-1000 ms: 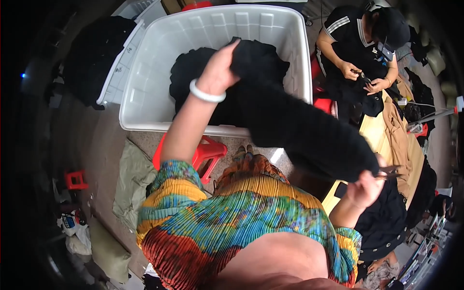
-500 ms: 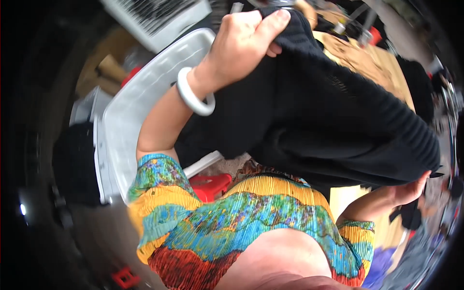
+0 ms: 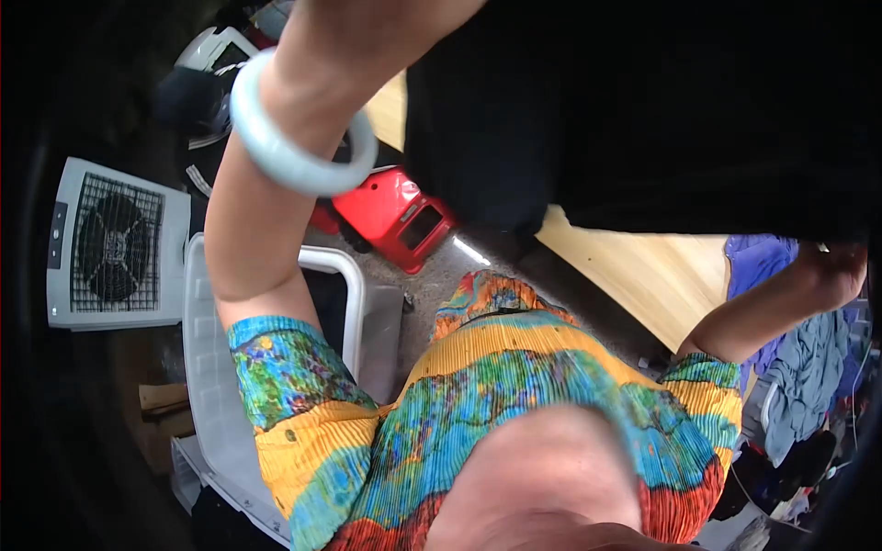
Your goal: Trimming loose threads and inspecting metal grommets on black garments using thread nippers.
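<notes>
A black knit garment (image 3: 698, 119) is raised in front of me and fills the upper right of the head view. My left hand (image 3: 395, 28) reaches up beside its left part; the fingers are cut off by the top edge, so their hold does not show. A pale bangle (image 3: 299, 151) circles my left forearm. Out at the right, my right hand (image 3: 834, 274) is closed on the garment's lower edge, with its fingers partly hidden behind the black cloth.
Below the garment lies a light wooden tabletop (image 3: 643, 275). Purple cloth (image 3: 758, 262) and grey cloth (image 3: 804, 381) are heaped at the right. A red plastic object (image 3: 395, 216) is on the floor. At left are a white plastic tub (image 3: 204, 386) and a grey boxy fan (image 3: 175, 248).
Both hands have gone up with the black garment, which now covers more of the upper right. My left hand has mostly left the picture. The view has turned, revealing the floor and fan.
</notes>
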A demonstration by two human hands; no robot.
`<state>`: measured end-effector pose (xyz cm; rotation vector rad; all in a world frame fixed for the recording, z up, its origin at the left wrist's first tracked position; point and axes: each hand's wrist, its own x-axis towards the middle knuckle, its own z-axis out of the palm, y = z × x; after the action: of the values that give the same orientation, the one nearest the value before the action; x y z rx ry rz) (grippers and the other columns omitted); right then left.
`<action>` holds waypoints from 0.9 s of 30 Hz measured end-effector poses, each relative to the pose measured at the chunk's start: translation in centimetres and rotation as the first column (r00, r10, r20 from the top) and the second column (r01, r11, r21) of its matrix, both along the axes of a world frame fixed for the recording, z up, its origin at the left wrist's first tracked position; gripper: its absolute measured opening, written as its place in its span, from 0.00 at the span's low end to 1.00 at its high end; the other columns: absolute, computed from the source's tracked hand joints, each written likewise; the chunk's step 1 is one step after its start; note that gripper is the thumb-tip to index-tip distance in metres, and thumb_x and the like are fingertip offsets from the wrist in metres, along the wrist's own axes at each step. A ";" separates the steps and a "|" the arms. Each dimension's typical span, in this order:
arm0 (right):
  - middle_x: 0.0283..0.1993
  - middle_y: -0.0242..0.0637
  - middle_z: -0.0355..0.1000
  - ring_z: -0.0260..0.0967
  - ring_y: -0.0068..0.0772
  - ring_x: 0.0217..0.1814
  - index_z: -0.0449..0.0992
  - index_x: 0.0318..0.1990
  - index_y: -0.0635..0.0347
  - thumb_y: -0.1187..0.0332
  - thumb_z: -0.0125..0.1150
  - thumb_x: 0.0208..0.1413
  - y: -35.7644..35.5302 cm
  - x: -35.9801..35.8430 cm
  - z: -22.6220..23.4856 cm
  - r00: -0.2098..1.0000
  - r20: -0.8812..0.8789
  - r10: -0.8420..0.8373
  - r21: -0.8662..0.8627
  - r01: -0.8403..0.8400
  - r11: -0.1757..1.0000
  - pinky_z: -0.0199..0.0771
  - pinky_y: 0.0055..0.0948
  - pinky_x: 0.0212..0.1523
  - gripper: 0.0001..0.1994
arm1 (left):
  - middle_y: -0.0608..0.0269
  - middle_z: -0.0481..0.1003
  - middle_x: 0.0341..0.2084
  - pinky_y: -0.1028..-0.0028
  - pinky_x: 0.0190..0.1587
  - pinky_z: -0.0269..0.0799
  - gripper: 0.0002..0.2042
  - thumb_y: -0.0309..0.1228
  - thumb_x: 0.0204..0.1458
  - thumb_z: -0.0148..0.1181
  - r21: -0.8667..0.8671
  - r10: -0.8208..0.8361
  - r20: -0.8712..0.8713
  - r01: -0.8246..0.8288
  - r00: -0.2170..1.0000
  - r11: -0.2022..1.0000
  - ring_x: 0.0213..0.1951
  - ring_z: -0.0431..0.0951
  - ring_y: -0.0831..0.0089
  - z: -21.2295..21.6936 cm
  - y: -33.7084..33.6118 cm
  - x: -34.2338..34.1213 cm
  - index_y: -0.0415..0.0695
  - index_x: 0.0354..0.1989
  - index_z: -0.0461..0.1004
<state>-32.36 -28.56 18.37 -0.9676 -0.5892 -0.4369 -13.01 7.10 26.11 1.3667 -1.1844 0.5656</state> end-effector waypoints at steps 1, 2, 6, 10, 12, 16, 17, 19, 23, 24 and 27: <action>0.38 0.41 0.71 0.67 0.36 0.38 0.73 0.38 0.62 0.63 0.44 0.54 -0.9 -1.1 -0.8 0.990 -0.011 -0.138 0.116 0.138 0.984 0.66 0.39 0.45 0.13 | 0.53 0.73 0.31 0.78 0.26 0.71 0.12 0.25 0.53 0.44 0.015 -0.018 0.052 0.017 0.998 1.000 0.24 0.76 0.68 -0.3 -0.4 0.0 0.31 0.42 0.68; 0.40 0.42 0.70 0.67 0.37 0.42 0.72 0.39 0.63 0.64 0.44 0.55 -1.8 -2.1 -1.5 0.959 -0.042 -0.282 0.218 0.284 0.934 0.66 0.39 0.46 0.14 | 0.53 0.73 0.32 0.78 0.26 0.71 0.12 0.24 0.52 0.44 0.021 -0.047 0.098 0.045 0.994 0.999 0.24 0.76 0.67 -1.2 -1.7 0.3 0.31 0.42 0.68; 0.45 0.45 0.68 0.67 0.39 0.46 0.69 0.45 0.66 0.69 0.38 0.57 -2.8 -2.7 -5.3 0.842 0.017 -0.539 0.177 0.528 0.831 0.69 0.38 0.47 0.15 | 0.51 0.71 0.34 0.77 0.25 0.72 0.14 0.22 0.50 0.46 0.061 -0.160 0.268 0.149 0.950 0.987 0.24 0.76 0.66 -4.0 -7.4 1.0 0.31 0.45 0.66; 0.36 0.36 0.71 0.69 0.25 0.31 0.71 0.40 0.61 0.68 0.46 0.54 -4.5 -2.9 -8.1 0.628 -0.181 -0.757 0.099 0.778 0.621 0.70 0.19 0.30 0.10 | 0.49 0.70 0.34 0.72 0.34 0.71 0.21 0.17 0.38 0.53 -0.127 -0.046 0.339 0.094 0.940 0.987 0.31 0.74 0.64 -9.5 -11.7 3.1 0.32 0.46 0.65; 0.26 0.24 0.69 0.58 0.11 0.16 0.70 0.33 0.55 0.71 0.49 0.52 -3.1 -2.7 -8.8 0.517 -0.175 -0.838 -0.077 0.841 0.535 0.52 0.08 0.13 0.03 | 0.46 0.67 0.41 0.71 0.44 0.66 0.25 0.17 0.39 0.53 0.243 0.270 0.664 -0.543 0.697 0.804 0.40 0.69 0.62 -10.4 -9.7 5.5 0.32 0.51 0.61; 0.33 0.30 0.68 0.65 0.22 0.33 0.67 0.39 0.62 0.79 0.57 0.40 3.1 0.3 -10.1 0.621 -0.352 -0.700 -0.282 0.643 0.712 0.65 0.19 0.36 0.15 | 0.58 0.66 0.19 0.67 0.24 0.59 0.09 0.22 0.49 0.47 0.628 0.061 0.158 -0.149 0.985 0.764 0.23 0.67 0.65 -15.0 -7.1 7.4 0.38 0.40 0.68; 0.33 0.30 0.68 0.65 0.22 0.33 0.68 0.38 0.63 0.79 0.58 0.39 2.3 -0.2 -12.2 0.606 -0.390 -0.693 -0.430 0.546 0.719 0.65 0.19 0.37 0.15 | 0.54 0.65 0.17 0.65 0.23 0.58 0.07 0.26 0.52 0.45 0.544 0.056 0.175 -0.144 0.983 0.826 0.22 0.67 0.59 -17.7 -6.2 7.8 0.37 0.32 0.69; 0.28 0.28 0.68 0.63 0.14 0.29 0.71 0.34 0.63 0.77 0.62 0.38 5.4 1.9 -12.2 0.484 -0.518 -0.705 -0.642 0.324 0.695 0.64 0.15 0.31 0.12 | 0.44 0.67 0.16 0.60 0.23 0.62 0.17 0.36 0.52 0.47 0.742 0.287 -0.087 -0.130 0.954 0.658 0.23 0.68 0.47 -20.1 -5.3 7.9 0.35 0.17 0.66; 0.32 0.29 0.69 0.62 0.14 0.31 0.70 0.40 0.65 0.72 0.62 0.42 6.6 4.1 -18.1 0.448 -0.679 -0.581 -0.702 -0.168 0.692 0.63 0.16 0.32 0.16 | 0.42 0.68 0.18 0.58 0.25 0.62 0.18 0.37 0.52 0.46 0.818 0.406 -0.046 -0.199 0.912 0.540 0.25 0.69 0.46 -25.3 -3.9 8.8 0.34 0.18 0.67; 0.34 0.31 0.69 0.63 0.17 0.35 0.70 0.41 0.65 0.72 0.61 0.42 6.4 4.5 -20.3 0.471 -0.706 -0.529 -0.653 -0.143 0.744 0.64 0.18 0.35 0.16 | 0.42 0.68 0.18 0.58 0.25 0.62 0.18 0.37 0.52 0.46 0.821 0.407 -0.051 -0.193 0.912 0.537 0.25 0.69 0.46 -25.8 -3.6 8.8 0.34 0.18 0.67; 0.35 0.35 0.71 0.67 0.24 0.39 0.71 0.40 0.65 0.71 0.59 0.43 4.5 6.3 -25.1 0.424 -0.674 -0.605 -0.687 -0.058 0.724 0.66 0.22 0.41 0.15 | 0.43 0.69 0.19 0.59 0.25 0.63 0.17 0.37 0.52 0.46 0.817 0.466 -0.191 -0.122 0.864 0.563 0.26 0.69 0.46 -27.7 -2.7 9.5 0.34 0.21 0.68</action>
<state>-26.04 -24.07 -6.73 -1.8006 0.4968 0.0390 -3.54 4.36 -1.58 2.3625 -0.8670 -0.0738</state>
